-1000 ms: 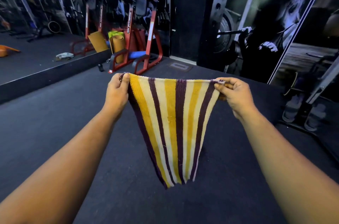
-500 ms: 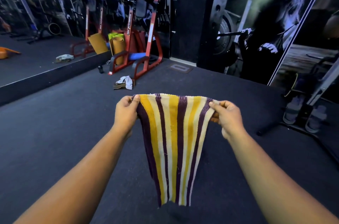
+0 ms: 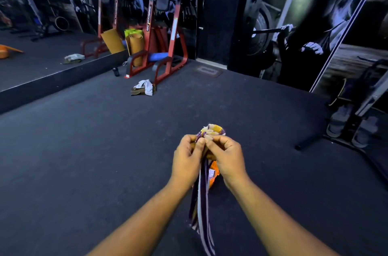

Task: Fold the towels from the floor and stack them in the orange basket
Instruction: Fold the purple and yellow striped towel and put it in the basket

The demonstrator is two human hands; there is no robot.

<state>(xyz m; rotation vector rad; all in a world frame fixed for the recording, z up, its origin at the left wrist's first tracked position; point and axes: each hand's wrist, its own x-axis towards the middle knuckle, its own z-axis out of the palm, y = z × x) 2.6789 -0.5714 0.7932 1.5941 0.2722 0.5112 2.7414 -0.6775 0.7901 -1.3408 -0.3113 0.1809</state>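
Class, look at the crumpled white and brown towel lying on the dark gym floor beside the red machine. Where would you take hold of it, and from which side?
Take the crumpled white and brown towel by its raised white folds, probably reaching from above on the near side. It lies in a loose heap, so no corner shows plainly, and the red machine frame stands close behind it.

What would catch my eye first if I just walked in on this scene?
Most likely the two hands meeting at the centre: the left hand and right hand pinch the top of a striped towel that hangs down between the forearms. Further back, a crumpled pile of towels lies on the dark floor beside a red gym machine.
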